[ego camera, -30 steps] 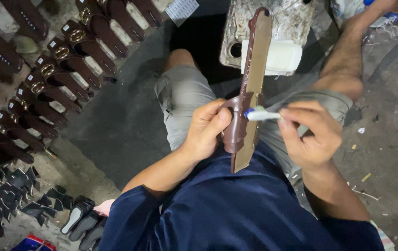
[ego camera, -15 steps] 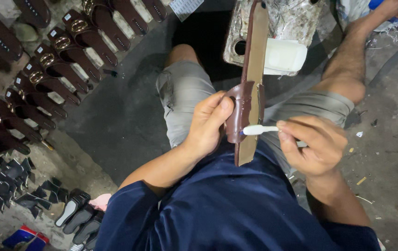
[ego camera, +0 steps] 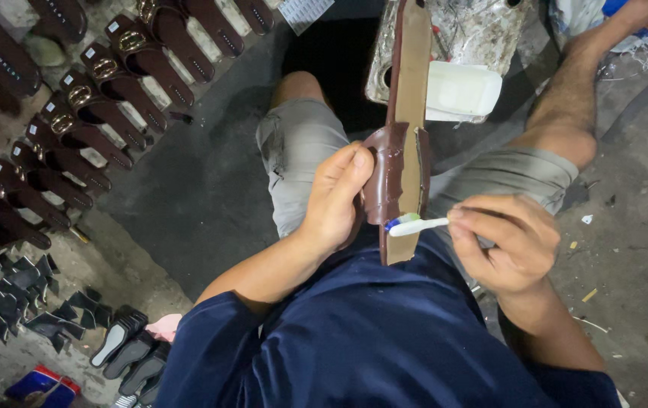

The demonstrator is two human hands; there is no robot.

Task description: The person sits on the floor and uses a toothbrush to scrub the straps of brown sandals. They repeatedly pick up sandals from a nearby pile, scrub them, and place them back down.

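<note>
Sandal sole [ego camera: 407, 113] with brown strap, held up on edge over the lap.
Gripped at the strap by left hand [ego camera: 337, 198], fingers curled around it; white toothbrush [ego camera: 417, 224] pinched in right hand [ego camera: 507, 243], bristles touching the tan sole face. White tub [ego camera: 461, 91] just behind; rows of brown straps [ego camera: 89, 98] on floor at left.
</note>
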